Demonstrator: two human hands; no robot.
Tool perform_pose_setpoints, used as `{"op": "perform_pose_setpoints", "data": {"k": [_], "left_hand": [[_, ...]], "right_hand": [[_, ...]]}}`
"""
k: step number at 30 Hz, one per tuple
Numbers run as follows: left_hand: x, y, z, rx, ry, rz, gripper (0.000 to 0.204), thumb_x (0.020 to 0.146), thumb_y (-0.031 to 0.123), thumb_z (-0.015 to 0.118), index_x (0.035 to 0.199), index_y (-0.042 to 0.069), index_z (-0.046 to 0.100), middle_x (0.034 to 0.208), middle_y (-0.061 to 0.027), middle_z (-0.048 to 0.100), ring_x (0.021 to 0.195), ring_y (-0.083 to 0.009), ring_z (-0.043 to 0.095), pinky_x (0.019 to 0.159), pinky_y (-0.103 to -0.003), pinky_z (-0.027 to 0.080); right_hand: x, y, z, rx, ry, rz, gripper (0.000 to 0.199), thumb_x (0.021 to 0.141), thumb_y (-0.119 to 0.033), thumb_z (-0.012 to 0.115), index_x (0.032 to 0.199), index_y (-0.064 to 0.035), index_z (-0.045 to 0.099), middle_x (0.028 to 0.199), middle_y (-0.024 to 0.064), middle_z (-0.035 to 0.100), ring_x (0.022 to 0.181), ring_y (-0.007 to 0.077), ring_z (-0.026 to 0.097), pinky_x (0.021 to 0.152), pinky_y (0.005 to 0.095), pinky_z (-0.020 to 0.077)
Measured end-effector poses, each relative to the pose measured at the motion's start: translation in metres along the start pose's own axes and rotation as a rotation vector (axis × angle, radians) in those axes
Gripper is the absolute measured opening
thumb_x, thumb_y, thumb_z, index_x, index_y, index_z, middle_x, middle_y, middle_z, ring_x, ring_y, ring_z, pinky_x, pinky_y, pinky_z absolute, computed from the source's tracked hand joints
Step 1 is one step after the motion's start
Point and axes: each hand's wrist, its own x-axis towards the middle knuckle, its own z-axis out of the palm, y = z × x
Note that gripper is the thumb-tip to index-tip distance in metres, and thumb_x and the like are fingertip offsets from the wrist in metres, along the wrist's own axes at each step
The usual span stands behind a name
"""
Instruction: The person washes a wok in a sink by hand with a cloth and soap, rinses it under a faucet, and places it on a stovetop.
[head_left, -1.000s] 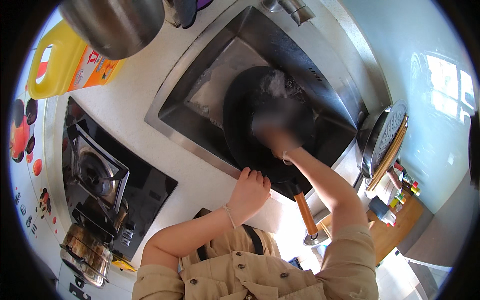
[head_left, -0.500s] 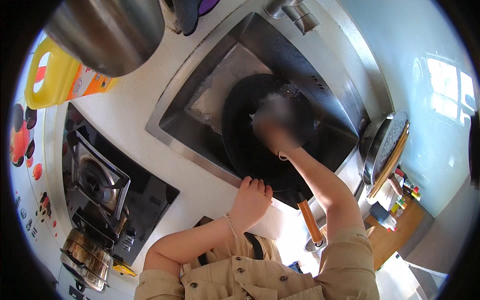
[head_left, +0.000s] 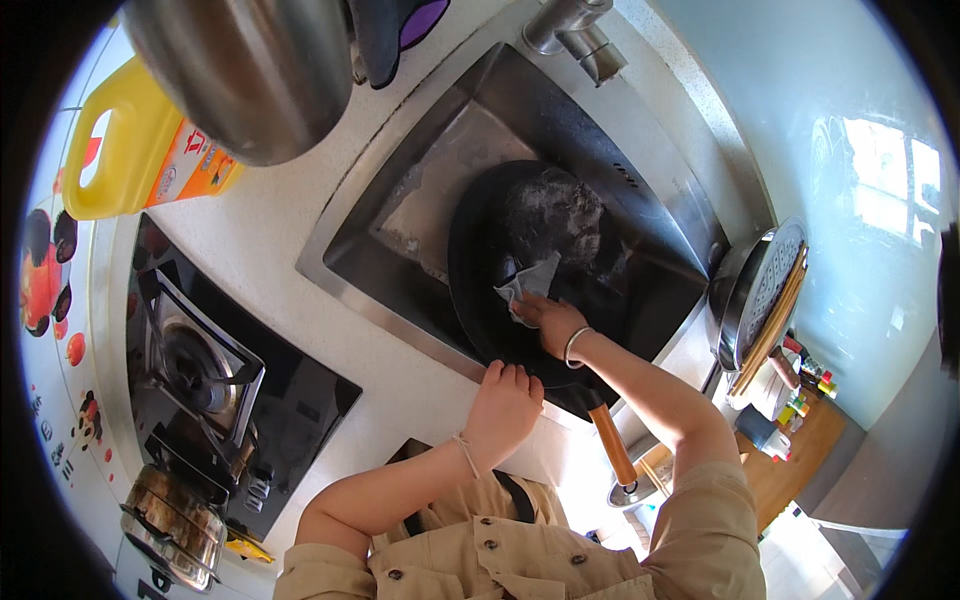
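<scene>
Scrubbing step: my right hand (head_left: 553, 322) presses a grey cloth (head_left: 528, 287) against the inner wall of the black wok (head_left: 520, 250), which sits tilted in the steel sink (head_left: 640, 180), fingers clamped on the cloth. My left hand (head_left: 503, 408) grips the wok's near rim, steadying it. Next, I judge, the wipe must reach the soapy patch higher up the bowl.

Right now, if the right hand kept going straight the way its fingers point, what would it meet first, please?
The right hand already presses a pale cloth into the black wok; straight on, it would likely slide across the wok's soapy bottom toward its far wall, though depth is unclear.
</scene>
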Motion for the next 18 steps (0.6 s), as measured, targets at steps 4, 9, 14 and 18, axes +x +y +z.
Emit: {"op": "perform_pose_setpoints", "data": {"k": [4,9,14,18], "left_hand": [[0.000,0.001,0.002,0.012,0.044,0.055,0.036,0.075,0.032,0.061,0.098,0.004,0.060,0.101,-0.0137,0.062,0.097,-0.0226,0.055,0.091,-0.038,0.034],[0.001,-0.002,0.000,-0.024,0.055,0.042,0.036,0.075,0.031,0.062,0.099,0.004,0.059,0.101,-0.0135,0.062,0.096,-0.0223,0.055,0.091,-0.038,0.034],[0.000,0.000,-0.002,-0.065,0.009,0.013,0.034,0.075,0.029,0.062,0.099,0.004,0.059,0.101,-0.0135,0.062,0.096,-0.0219,0.055,0.090,-0.037,0.034],[0.001,-0.002,-0.004,-0.051,0.028,0.047,0.033,0.076,0.029,0.061,0.099,0.005,0.059,0.104,-0.0135,0.061,0.097,-0.0215,0.054,0.091,-0.037,0.034]], "right_hand": [[0.052,0.034,-0.021,-0.075,0.020,0.243,0.061,0.078,-0.006,0.051,0.135,-0.0200,0.034,0.141,0.0045,0.030,0.125,0.0227,0.038,0.098,0.0430,0.0360],[0.002,0.025,0.014,0.199,0.021,0.174,0.057,0.075,0.003,0.048,0.128,-0.0170,0.045,0.134,0.0078,0.041,0.119,0.0276,0.044,0.098,0.0362,0.0373],[-0.004,-0.026,-0.004,0.519,-0.042,-0.081,0.065,0.072,0.007,0.043,0.132,-0.0194,0.042,0.140,0.0100,0.034,0.125,0.0282,0.038,0.103,0.0352,0.0326],[0.068,0.008,-0.037,0.158,0.107,0.142,0.061,0.076,-0.002,0.051,0.133,-0.0195,0.039,0.144,0.0100,0.026,0.120,0.0283,0.044,0.100,0.0340,0.0358]]}}
